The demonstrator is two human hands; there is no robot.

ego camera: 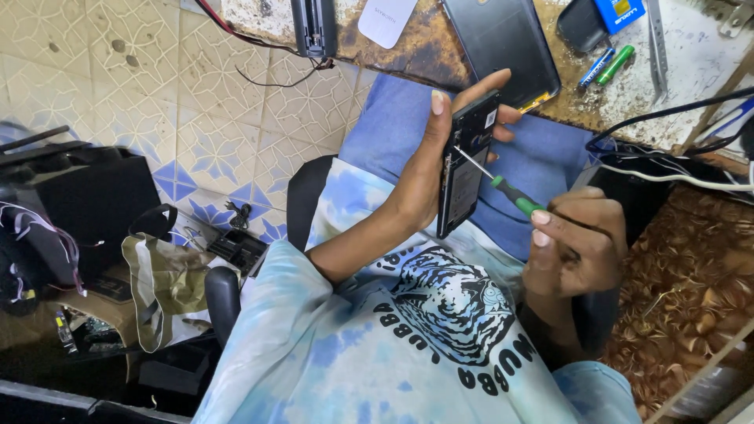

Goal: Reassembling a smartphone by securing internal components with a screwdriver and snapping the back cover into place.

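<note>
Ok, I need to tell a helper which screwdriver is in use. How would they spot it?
Start at the worn brown workbench, then drop to the opened phone in the left hand. The screwdriver sits in the right hand, tip on the phone; unlike the green and blue pens on the bench, it has a thin metal shaft.

Pretty obviously a little phone repair spot I'm sitting in. The stained, worn workbench [408, 47] is the hub: a dark tablet-like device [503, 43] lies on top of it, pens [606, 66] and metal tweezers [658, 39] to its right end, cables [667, 118] trailing off its edge. Left of the bench, patterned floor tiles [157, 86] and a heap of black gear with loose wires [55, 228].
</note>
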